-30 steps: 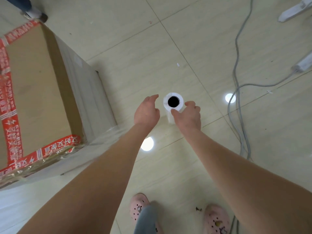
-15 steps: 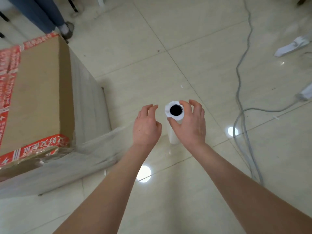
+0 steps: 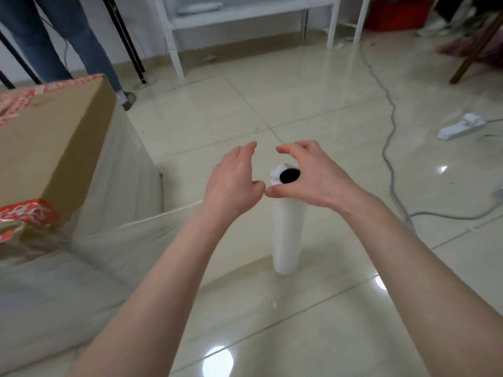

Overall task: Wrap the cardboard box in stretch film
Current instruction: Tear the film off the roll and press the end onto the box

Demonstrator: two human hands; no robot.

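Partly done, by appearance: the box [image 3: 51, 148] at left frame carries film [image 3: 128, 235] on its near sides, a sheet trailing to the roll [image 3: 287, 229] standing upright at centre. Left hand [image 3: 234, 183] and right hand [image 3: 310, 175] hover open-fingered beside the roll's top, gripping nothing. Further turns remain.

Floor [image 3: 313, 85]: glossy beige tiles, round light reflections near bottom edge and at right. Grey cable [image 3: 388, 142] snakes from upper right down across tiles toward right edge. White power strip [image 3: 461, 127] lies flat on floor at right, near cable, not touching it. White metal shelf frame [image 3: 245, 14] stands against far wall, top centre. Black tripod legs [image 3: 123, 36] at upper left. Second person's jeans-clad legs [image 3: 81, 39] stand beside tripod, shoe [image 3: 128, 99] on floor. Red crate [image 3: 394, 9] at top right; brown wooden leg [image 3: 473, 47] slants beside it.
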